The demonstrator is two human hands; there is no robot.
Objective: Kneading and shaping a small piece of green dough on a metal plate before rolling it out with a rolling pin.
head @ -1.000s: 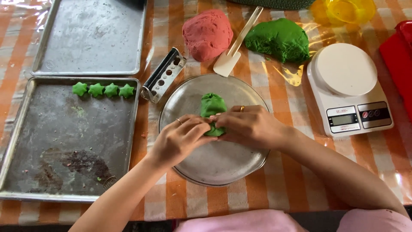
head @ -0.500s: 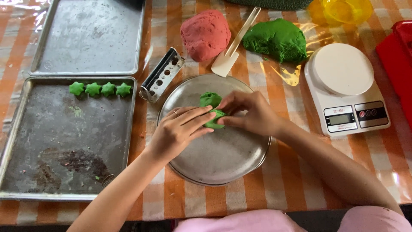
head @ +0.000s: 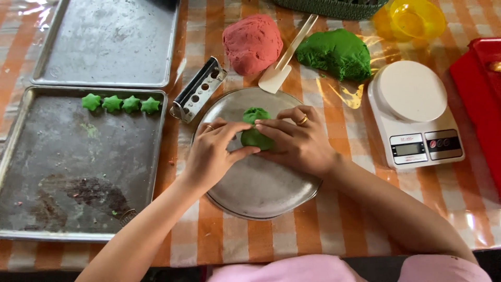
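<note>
Two bare forearms, no sleeves down to the wrist — nothing worn on either wrist. On the left hand [head: 214, 151] a thin ring of gold colour, seen at one finger near the knuckle. On the right hand [head: 297, 141] also a gold-coloured ring, a little broader and rounded. Short nails, without visible polish. At the bottom edge, a pink garment — soft, plain cloth, no pattern to be seen, only a small part in view.

Dough lump [head: 254, 128] sat on the round plate [head: 261, 193], baking trays [head: 78, 209] to its left, kitchen scale [head: 412, 112] to its right.
</note>
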